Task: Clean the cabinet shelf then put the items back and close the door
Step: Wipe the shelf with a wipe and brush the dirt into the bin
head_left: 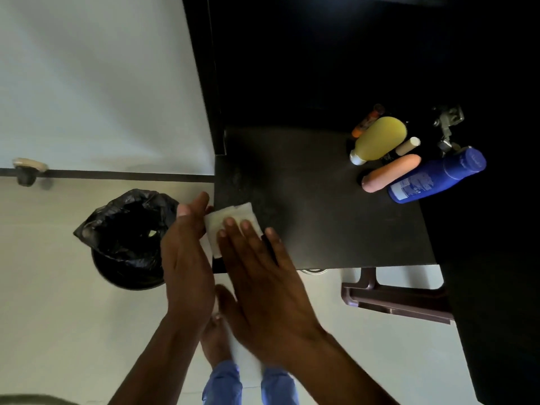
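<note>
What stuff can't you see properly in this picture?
- Head view: the white cloth is partly covered by the right hand and left hand.
- The cabinet's back is too dark to see.
- The blue bottle label is too blurry to read.
- Inside the black bin is too dark.

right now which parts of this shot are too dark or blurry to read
Head view: the dark cabinet interior above the black shelf is lost in shadow; the blue plastic bottle has a label too soft to read; the white folded cloth under the right hand looks bright and slightly washed out; wide-angle distortion bends the edges.
</note>
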